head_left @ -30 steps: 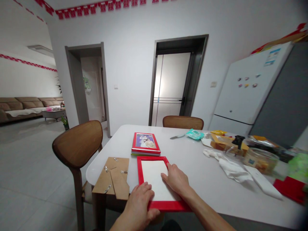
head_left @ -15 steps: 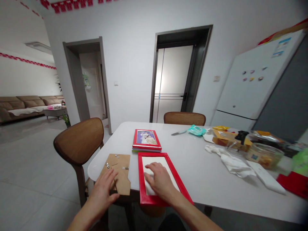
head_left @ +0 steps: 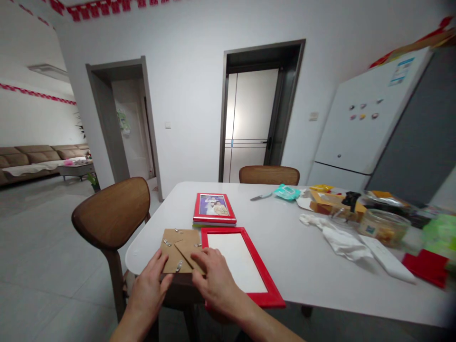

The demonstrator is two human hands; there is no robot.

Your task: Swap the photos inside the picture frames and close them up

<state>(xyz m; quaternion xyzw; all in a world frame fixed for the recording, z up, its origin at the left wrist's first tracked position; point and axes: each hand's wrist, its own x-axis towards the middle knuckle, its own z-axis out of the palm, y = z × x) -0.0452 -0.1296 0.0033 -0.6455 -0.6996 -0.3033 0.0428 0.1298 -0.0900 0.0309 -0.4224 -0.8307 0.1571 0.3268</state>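
A brown picture-frame backing board with small metal clips and a slanted stand flap lies at the table's near left edge. My left hand grips its left side, fingers on the face and thumb at the near edge. Across from it, my right hand holds the right side, closed over the board's near right corner. Beside the board lies a red picture frame with a white sheet inside, partly covered by my right hand and forearm. Behind it, another red picture frame with a photo rests on top of a small stack.
On the white table, a knife lies near a teal packet. To the right are a crumpled white cloth, a clear container and a red cloth-like item. A wooden chair stands at the left.
My right hand has moved left from the white sheet in the red frame to the backing board. The board has turned and now sits against the frame's left side, between both hands.
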